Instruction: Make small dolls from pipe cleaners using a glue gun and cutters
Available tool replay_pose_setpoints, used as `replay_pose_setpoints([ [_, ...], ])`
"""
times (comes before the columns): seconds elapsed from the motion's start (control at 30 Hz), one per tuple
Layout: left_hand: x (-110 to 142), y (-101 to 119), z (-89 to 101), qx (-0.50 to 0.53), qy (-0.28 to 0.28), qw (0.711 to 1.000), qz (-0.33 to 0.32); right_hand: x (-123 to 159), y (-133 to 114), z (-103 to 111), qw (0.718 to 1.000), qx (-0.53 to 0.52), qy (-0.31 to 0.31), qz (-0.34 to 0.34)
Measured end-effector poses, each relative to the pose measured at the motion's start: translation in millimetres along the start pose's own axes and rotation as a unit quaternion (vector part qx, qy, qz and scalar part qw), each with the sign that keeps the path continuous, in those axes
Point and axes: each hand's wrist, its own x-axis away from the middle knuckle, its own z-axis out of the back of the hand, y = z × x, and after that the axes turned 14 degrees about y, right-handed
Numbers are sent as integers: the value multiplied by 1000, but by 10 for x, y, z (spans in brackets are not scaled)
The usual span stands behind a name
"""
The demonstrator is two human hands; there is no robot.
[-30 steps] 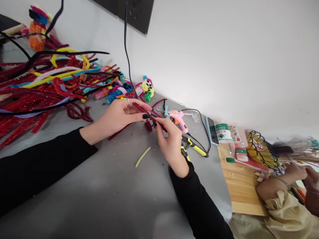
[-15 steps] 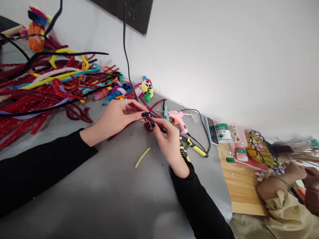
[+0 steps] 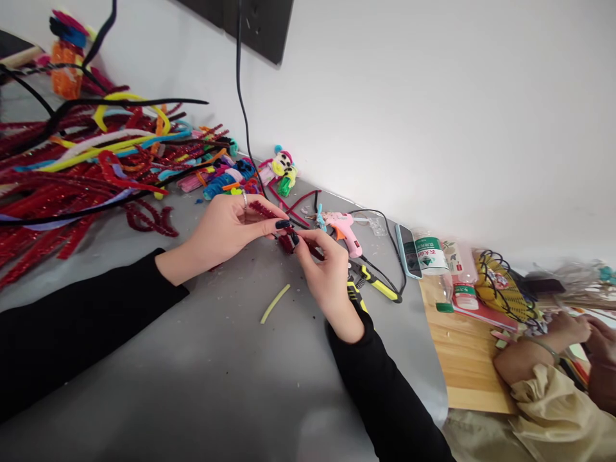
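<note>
Dark red tinsel pipe cleaner is pinched between the fingertips of both my hands above the grey table. My left hand holds it from the left, thumb against the fingers. From the right, my right hand grips its other part, where a bunched or folded piece shows under the fingertips. Just below them a short pale yellow pipe cleaner piece lies on the table. Behind my right hand are a pink glue gun and yellow-black pliers, partly hidden by the hand.
A heap of mostly red pipe cleaners covers the left. Small pipe-cleaner dolls lie along the wall. A black cable hangs down. A phone and plastic bottles stand right, near a co-worker's arm.
The fingertips have come slightly closer around the dark red pipe cleaner. Its long tail, which stretched below my left hand, is now mostly out of sight.
</note>
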Motion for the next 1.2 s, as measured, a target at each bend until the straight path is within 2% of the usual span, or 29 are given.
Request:
replay_pose_setpoints([
  [0.13, 34, 16, -21, -7, 1, 1000, -19, 8, -38, -8, 1000, -1, 26, 7],
  [0.2, 70, -2, -21, -39, 1, 998, -55, 11, -64, -13, 999, -4, 41, -6],
  [0.27, 119, -41, -26, -80, -15, 989, -120, 10, -84, -15, 998, -4, 54, -29],
  [0.37, 193, -117, -63, -127, -45, 953, -270, -2, -88, -11, 995, -3, 77, -67],
  [0.47, 231, -173, -122, -175, -34, 901, -395, -18, -68, -8, 991, -7, 99, -94],
  [0.6, 190, -206, -136, -202, -28, 867, -455, -30, -38, -16, 990, -20, 97, -101],
  [0.73, 119, -223, -68, -190, -14, 846, -497, -21, -22, -23, 995, -49, 52, -75],
  [0.8, 98, -216, -33, -185, -16, 851, -491, -15, -21, -15, 994, -72, 26, -72],
  [0.9, 80, -186, 9, -194, 2, 884, -426, -18, -25, 11, 991, -109, -1, -82],
  [1.07, 48, -133, 50, -251, 52, 934, -248, -51, -36, 40, 978, -186, 33, -86],
  [1.2, 39, -106, 30, -241, 64, 954, -168, -63, -39, 33, 967, -233, 55, -91],
])
